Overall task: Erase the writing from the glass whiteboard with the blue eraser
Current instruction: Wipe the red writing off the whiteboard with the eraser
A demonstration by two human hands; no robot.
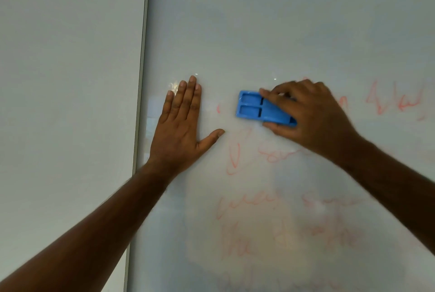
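A: Start near. What's closest to the cam?

B: Both forearms coming up from the bottom edge. L hand (180, 124) is flat on the glass whiteboard (259, 32), fingers straight & together, thumb out to the side, holding nothing. It sits just inside the board's left frame edge (141, 103).

A: And the R?

B: R hand (308, 112) grips the blue eraser (253, 108), fingers curled over its top edge, thumb under the bottom edge. Eraser is against the glass, long axis roughly horizontal, free end pointing toward the L hand. The two hands are apart w/ bare glass between.

A: Where's the writing rel. to the eraser?

B: Faint red writing (235, 159) lies mostly below and to the right of it: smeared rows lower down, plus a clearer bit at far right (395, 101). A small red mark sits just left of the eraser.

A: So next stroke?

B: My guess: R hand does it, sweeping down & right. Upper glass looks blank.
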